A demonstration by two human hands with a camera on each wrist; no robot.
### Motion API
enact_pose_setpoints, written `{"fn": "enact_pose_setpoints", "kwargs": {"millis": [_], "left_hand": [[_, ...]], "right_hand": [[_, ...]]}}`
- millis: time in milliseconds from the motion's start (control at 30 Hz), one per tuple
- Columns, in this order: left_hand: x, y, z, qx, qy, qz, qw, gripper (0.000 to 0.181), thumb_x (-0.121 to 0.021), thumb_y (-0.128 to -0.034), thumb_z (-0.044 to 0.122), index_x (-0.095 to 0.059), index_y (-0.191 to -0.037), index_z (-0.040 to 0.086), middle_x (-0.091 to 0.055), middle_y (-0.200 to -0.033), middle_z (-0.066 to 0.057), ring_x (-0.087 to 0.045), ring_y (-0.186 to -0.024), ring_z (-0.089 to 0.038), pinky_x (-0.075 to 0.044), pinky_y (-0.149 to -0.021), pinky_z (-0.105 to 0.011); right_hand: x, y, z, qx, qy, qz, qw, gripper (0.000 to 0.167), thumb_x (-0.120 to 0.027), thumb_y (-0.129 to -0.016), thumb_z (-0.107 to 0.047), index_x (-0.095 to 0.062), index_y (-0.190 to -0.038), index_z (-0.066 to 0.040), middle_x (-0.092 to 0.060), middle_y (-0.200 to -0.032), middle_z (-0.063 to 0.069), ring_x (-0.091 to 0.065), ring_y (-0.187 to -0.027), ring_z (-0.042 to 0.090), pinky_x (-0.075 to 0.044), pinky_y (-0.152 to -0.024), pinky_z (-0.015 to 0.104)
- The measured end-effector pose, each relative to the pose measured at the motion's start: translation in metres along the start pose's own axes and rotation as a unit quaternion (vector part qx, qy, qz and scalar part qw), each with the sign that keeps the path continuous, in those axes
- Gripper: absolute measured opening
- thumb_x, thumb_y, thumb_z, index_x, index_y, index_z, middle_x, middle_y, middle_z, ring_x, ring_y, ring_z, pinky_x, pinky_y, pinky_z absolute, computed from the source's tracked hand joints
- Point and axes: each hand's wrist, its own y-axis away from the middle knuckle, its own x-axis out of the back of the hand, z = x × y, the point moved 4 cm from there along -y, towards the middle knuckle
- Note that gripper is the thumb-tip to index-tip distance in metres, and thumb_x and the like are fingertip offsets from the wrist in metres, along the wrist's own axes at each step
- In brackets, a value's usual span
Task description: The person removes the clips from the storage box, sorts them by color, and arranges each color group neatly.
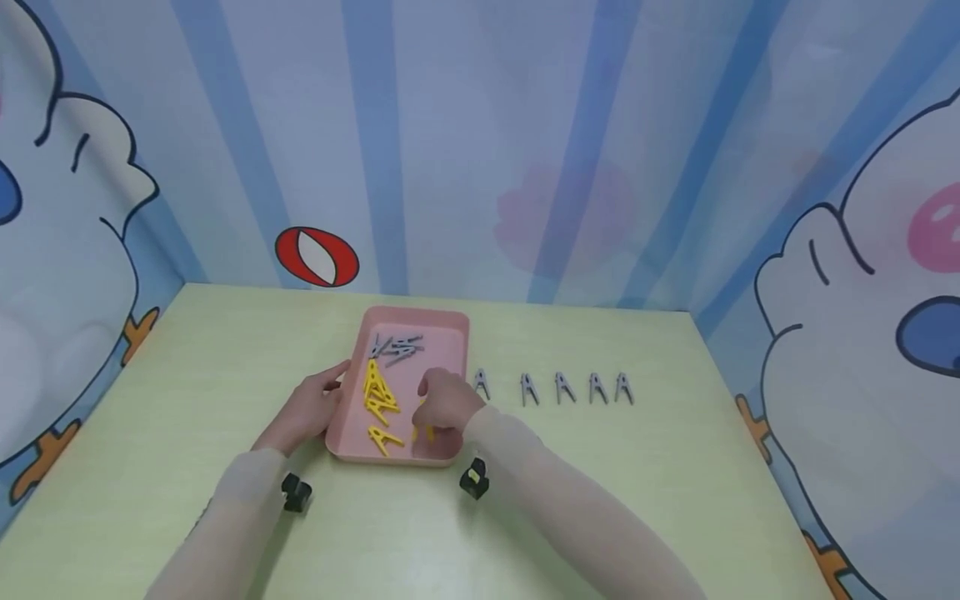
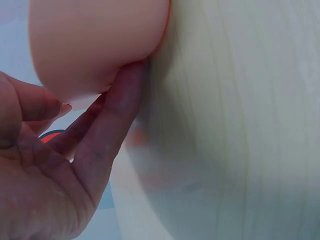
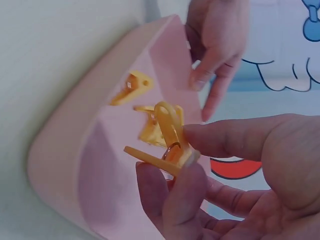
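over the near right part of the pink tray, a yellow clip is pinched by the right hand, grip narrow, thumb on one side and fingers on the other; the tray's left wall is held by the left hand. for a clean hold, the clip is best kept between the pads without its legs being squeezed hard, and the right wall should be cleared by a lift before any sideways travel. steady pressure is called for on the left too, or the tray could be dragged askew. inside, other yellow clips are gathered along the left side, with gray clips bunched beyond. outside, to the right, five gray clips in a row are laid out, legs towards the near edge.

all this is carried by a pale yellow-green tabletop, faint grain shown up close. it is backed by a blue-striped backdrop, flanked by white cartoon figures, and a red-and-white oval is seen just above the back edge.
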Motion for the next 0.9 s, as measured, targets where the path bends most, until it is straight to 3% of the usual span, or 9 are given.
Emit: {"fn": "enact_pose_setpoints", "kwargs": {"millis": [200, 367, 567, 900], "left_hand": [[-0.003, 0.002, -0.002, 0.015, 0.007, -0.01, 0.9998, 0.056, -0.04, -0.1067, 0.018, -0.022, -0.159, 0.019, -0.042, -0.145, -0.024, -0.057, -0.101, -0.027, -0.051, -0.074, -0.03], [0.0, 0.001, -0.004, 0.012, 0.001, -0.007, 0.9999, 0.056, -0.039, -0.1069, 0.019, -0.021, -0.16, 0.02, -0.041, -0.146, -0.024, -0.056, -0.105, -0.029, -0.051, -0.078, -0.032], [-0.003, 0.0, -0.004, 0.017, 0.002, -0.01, 0.9998, 0.056, -0.04, -0.1068, 0.02, -0.021, -0.16, 0.02, -0.039, -0.147, -0.024, -0.055, -0.11, -0.03, -0.052, -0.084, -0.037], [-0.002, -0.001, -0.002, 0.015, -0.007, -0.01, 0.9998, 0.056, -0.039, -0.1066, 0.019, -0.021, -0.16, 0.019, -0.04, -0.146, -0.025, -0.055, -0.106, -0.03, -0.051, -0.079, -0.033]], "right_hand": [[0.015, 0.004, 0.001, 0.03, -0.008, 0.009, 0.9995, 0.033, -0.076, -0.083, -0.007, -0.058, -0.11, -0.002, -0.061, -0.07, 0.007, -0.057, -0.054, 0.017, -0.051, -0.05, 0.028], [0.032, 0.008, 0.005, 0.047, -0.032, 0.019, 0.9982, 0.036, -0.076, -0.084, -0.006, -0.058, -0.114, 0.001, -0.065, -0.071, 0.011, -0.062, -0.056, 0.022, -0.055, -0.054, 0.032], [0.046, 0.011, 0.019, 0.02, -0.055, 0.034, 0.9977, 0.039, -0.076, -0.083, -0.006, -0.058, -0.116, 0.002, -0.064, -0.079, 0.01, -0.059, -0.057, 0.018, -0.055, -0.051, 0.028], [0.054, 0.013, 0.044, -0.012, -0.067, 0.047, 0.9966, 0.035, -0.075, -0.083, -0.005, -0.059, -0.113, 0.003, -0.064, -0.085, 0.012, -0.063, -0.066, 0.022, -0.056, -0.054, 0.028]]}}
